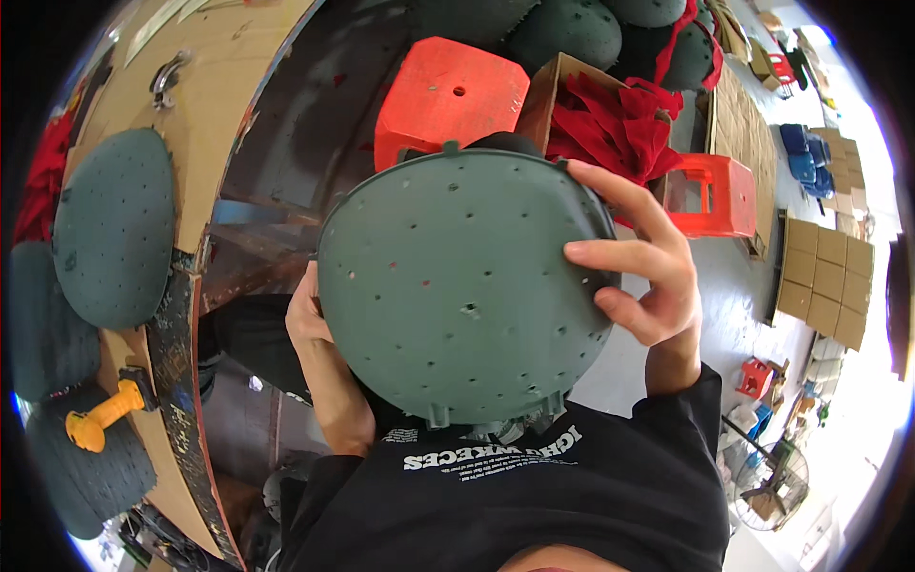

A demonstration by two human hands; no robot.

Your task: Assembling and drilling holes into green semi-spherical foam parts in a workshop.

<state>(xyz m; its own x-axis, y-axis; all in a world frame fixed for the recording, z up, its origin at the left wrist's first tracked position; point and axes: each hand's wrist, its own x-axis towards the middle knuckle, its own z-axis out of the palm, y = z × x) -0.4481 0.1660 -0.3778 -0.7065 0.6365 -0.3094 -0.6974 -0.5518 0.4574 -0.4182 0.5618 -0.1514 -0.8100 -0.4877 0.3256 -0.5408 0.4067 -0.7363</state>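
Note:
A dark green, rounded plastic shell (448, 257), dotted with small holes, is held up in front of my chest. It has small tabs along its near edge and one at the far edge. My left hand (313, 310) grips its left edge, with most of the fingers hidden behind it. At the right edge, my right hand (643, 257) holds the rim, its fingers bent and spread over the shell's face. A few holes near the middle left show reddish specks.
On the workbench (195, 86) to my left lie another green shell (119, 229) and a yellow-and-black cordless power tool (110, 410). Ahead stand a red stool (453, 95) and a cardboard box of red cloth (610, 124). Stacked cartons (824, 281) and a fan (770, 481) are at right.

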